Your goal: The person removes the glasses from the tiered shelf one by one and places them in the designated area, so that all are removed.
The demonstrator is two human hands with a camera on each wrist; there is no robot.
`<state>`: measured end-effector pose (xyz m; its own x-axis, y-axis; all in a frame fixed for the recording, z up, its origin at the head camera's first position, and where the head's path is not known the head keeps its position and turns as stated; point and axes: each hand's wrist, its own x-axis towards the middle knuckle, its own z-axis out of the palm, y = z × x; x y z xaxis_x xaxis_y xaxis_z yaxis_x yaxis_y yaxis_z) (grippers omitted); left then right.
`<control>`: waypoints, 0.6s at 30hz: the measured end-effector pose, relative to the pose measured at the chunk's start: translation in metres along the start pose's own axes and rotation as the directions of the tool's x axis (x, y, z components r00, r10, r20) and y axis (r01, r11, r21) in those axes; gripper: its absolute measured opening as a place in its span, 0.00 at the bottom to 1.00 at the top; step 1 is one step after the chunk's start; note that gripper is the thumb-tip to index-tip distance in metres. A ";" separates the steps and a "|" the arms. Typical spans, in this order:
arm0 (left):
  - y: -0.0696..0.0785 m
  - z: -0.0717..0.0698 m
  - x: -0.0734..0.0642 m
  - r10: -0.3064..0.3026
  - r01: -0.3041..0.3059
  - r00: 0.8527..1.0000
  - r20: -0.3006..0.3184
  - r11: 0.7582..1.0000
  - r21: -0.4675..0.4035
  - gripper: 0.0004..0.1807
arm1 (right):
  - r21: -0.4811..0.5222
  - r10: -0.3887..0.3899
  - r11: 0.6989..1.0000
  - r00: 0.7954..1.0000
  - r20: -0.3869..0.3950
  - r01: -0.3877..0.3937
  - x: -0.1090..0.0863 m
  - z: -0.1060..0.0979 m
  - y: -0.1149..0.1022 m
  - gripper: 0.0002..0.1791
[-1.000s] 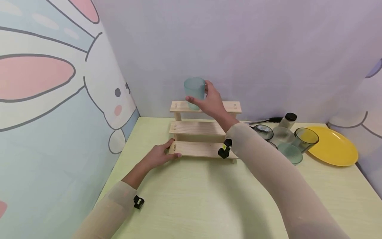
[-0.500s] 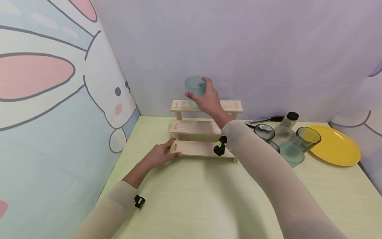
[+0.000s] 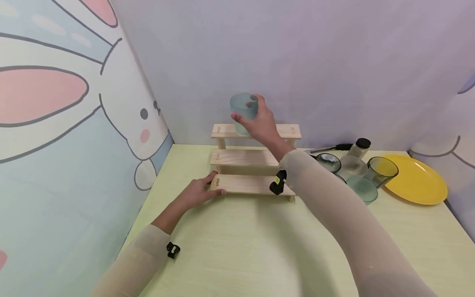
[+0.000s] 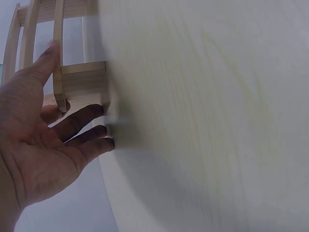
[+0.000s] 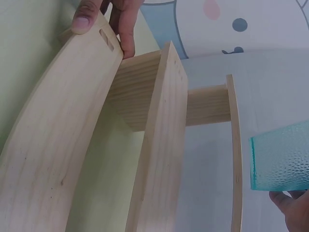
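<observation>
A three-tier wooden step shelf point(image 3: 243, 158) stands against the back wall. My right hand point(image 3: 264, 126) grips a translucent blue-green tumbler point(image 3: 242, 110) by its side, thumb at the front and fingers behind. The tumbler is upright over the top tier; in the right wrist view a narrow gap shows between the tumbler base point(image 5: 253, 166) and the board. My left hand point(image 3: 196, 194) holds the left end of the lowest tier between thumb and fingers. The left wrist view shows that hand's other fingertips point(image 4: 107, 144) low beside the shelf's leg, close to the tabletop.
On the right are several glass cups, among them a dark tumbler point(image 3: 382, 171) and a green-tinted one point(image 3: 363, 189). Near them lie a black-lidded jar point(image 3: 360, 147), a black-handled utensil point(image 3: 343, 147) and a yellow plate point(image 3: 419, 179). A rabbit-printed wall point(image 3: 122, 103) borders the left.
The tumbler stays over the top tier and has barely shifted, slightly up and to the right. The left hand keeps its place on the lowest tier.
</observation>
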<state>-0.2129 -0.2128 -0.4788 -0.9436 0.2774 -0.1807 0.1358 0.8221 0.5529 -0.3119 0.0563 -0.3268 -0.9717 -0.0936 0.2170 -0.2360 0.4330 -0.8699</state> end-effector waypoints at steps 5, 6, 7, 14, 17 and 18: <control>0.000 -0.001 -0.002 0.000 0.000 1.000 -0.007 1.000 -0.007 0.56 | -0.027 -0.028 0.999 1.000 -0.004 0.028 -0.004 -0.008 0.000 0.57; 0.000 -0.002 -0.003 -0.001 0.001 1.000 -0.009 1.000 -0.010 0.56 | -0.032 -0.035 0.999 0.999 -0.005 0.035 -0.004 -0.009 0.000 0.57; -0.001 -0.002 -0.003 -0.001 0.001 1.000 -0.010 1.000 -0.011 0.56 | -0.034 -0.041 0.999 0.999 -0.006 0.041 -0.005 -0.011 0.000 0.57; -0.006 0.001 -0.001 -0.003 0.003 1.000 -0.011 1.000 0.001 0.57 | -0.043 -0.093 0.995 0.995 -0.022 0.092 -0.011 -0.022 0.004 0.56; -0.007 0.002 0.001 -0.003 0.003 1.000 -0.012 1.000 -0.006 0.57 | -0.057 -0.110 0.993 0.993 -0.035 0.108 -0.014 -0.029 0.008 0.55; -0.007 0.002 0.001 -0.004 0.004 1.000 -0.012 1.000 -0.010 0.57 | -0.061 -0.116 0.992 0.993 -0.038 0.113 -0.014 -0.032 0.010 0.55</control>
<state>-0.2140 -0.2171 -0.4840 -0.9477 0.2680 -0.1733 0.1289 0.8182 0.5603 -0.2997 0.0904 -0.3243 -0.9367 -0.1093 0.3327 -0.3434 0.4731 -0.8113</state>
